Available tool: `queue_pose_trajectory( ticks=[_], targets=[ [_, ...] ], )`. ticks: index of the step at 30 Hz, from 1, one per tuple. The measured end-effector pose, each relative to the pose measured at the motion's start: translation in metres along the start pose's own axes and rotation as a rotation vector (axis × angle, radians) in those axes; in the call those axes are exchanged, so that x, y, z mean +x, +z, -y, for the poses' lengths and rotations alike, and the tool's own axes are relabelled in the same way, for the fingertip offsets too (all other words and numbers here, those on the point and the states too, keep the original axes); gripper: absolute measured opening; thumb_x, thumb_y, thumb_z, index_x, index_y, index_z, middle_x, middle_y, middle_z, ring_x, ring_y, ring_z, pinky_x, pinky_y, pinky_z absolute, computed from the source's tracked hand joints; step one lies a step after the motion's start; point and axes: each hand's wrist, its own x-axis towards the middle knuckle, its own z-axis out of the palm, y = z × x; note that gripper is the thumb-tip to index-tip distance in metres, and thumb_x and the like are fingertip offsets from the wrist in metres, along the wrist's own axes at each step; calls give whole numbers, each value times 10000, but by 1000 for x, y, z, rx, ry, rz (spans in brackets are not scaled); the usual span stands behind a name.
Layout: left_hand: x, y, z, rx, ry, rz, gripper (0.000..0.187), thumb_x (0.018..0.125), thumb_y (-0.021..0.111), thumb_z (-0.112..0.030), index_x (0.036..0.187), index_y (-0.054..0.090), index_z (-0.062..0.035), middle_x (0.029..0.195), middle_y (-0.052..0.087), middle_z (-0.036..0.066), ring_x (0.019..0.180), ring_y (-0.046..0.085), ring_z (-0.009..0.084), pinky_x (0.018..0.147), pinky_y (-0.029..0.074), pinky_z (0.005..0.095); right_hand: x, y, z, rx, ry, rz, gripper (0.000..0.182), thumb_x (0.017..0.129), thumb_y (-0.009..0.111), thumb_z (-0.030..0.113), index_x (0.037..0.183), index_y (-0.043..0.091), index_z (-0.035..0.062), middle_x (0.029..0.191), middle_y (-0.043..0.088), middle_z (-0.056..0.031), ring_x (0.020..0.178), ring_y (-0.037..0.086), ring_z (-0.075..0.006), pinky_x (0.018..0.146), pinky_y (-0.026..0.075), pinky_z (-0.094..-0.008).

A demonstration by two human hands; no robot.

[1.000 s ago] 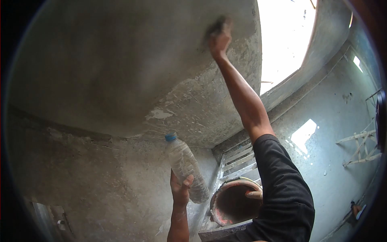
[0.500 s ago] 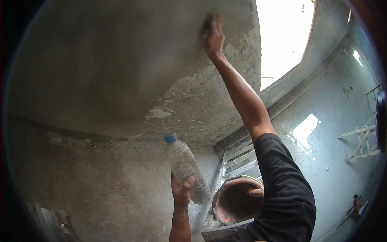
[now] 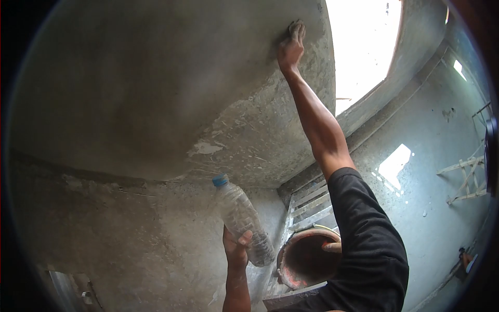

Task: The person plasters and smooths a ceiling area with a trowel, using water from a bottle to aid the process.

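A clear plastic bottle (image 3: 240, 210) with a blue cap is tilted, cap end up. My left hand (image 3: 237, 247) is closed round its lower half. Above, my right arm stretches up to a grey plastered surface (image 3: 156, 78). There my right hand (image 3: 291, 51) presses a small grey sponge-like pad (image 3: 297, 28) against the plaster, close to a bright opening; the fingers partly hide the pad. The plaster is smooth and dark on the left, while a rough, paler patch (image 3: 249, 130) lies below the hand.
A round bucket (image 3: 291, 248) with a dark inside stands beside my right sleeve, next to a slatted wooden frame (image 3: 310, 212). The bright opening (image 3: 361, 47) is at upper right. A wooden trestle-like frame (image 3: 465, 179) and part of a person (image 3: 468, 260) show at far right.
My right hand has moved a little right and down along the plaster, towards the opening. My left hand still grips the bottle, nearly in the same place.
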Motion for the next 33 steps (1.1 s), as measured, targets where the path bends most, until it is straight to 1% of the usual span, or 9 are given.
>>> queue_pose_trajectory(
  ticks=[3,6,9,12,15,19,21,24,33],
  targets=[
    [1,-3,4,-32,-32,8,721,765,724,-292,1333,404,16,1167,544,72,1074,531,178,956,409,338,-8,2,10,200,78,113,620,824,448,-13,1435,360,41,1484,309,-235,1395,266,-373,1125,308,-406],
    [-1,-4,3,-23,-38,16,728,764,725,-292,1337,400,16,1168,544,73,1075,531,180,956,409,337,-14,0,-5,114,-259,230,613,839,464,6,1440,364,68,1487,316,-217,1401,254,-367,1129,305,-396],
    [-2,-2,1,-32,-32,6,729,767,721,-291,1342,394,15,1171,543,75,1076,531,182,954,410,336,-9,6,-3,94,47,-13,698,763,480,-88,1428,410,113,1485,356,-152,1393,286,-341,1115,324,-380],
    [-1,-1,6,-36,-35,33,722,772,714,-288,1344,393,14,1174,544,77,1077,531,183,952,412,334,-22,-8,2,146,-333,236,703,742,477,-103,1416,416,83,1477,374,-139,1396,279,-339,1116,326,-389],
    [0,5,6,-31,-21,44,714,775,707,-283,1344,392,14,1176,544,81,1078,531,183,951,412,334,-9,-1,-13,82,-193,11,697,745,486,-100,1416,410,74,1459,401,-140,1378,311,-351,1110,334,-398],
    [-1,9,3,-28,-57,69,714,775,704,-276,1346,389,15,1179,544,89,1077,532,186,951,411,334,-9,-6,3,141,-147,63,655,767,476,-84,1403,422,59,1426,435,-169,1353,350,-364,1098,350,-408],
    [-4,12,4,-23,-46,68,713,776,702,-274,1347,388,15,1179,544,90,1079,533,187,952,412,334,-16,-20,-3,120,-367,227,614,794,461,-58,1398,421,44,1401,456,-187,1344,361,-369,1087,363,-410],
    [-1,13,7,-27,-13,60,709,777,699,-268,1348,387,15,1182,544,91,1081,534,189,953,412,336,1,-8,-17,16,-242,6,614,792,477,-49,1397,423,42,1426,420,-194,1348,355,-365,1085,367,-406],
    [-5,17,6,-24,-23,75,702,779,698,-251,1350,387,13,1187,543,91,1084,536,190,961,412,341,-5,-13,-15,62,-198,79,605,808,433,-64,1403,416,45,1459,371,-188,1366,322,-350,1092,360,-392]
  ],
)
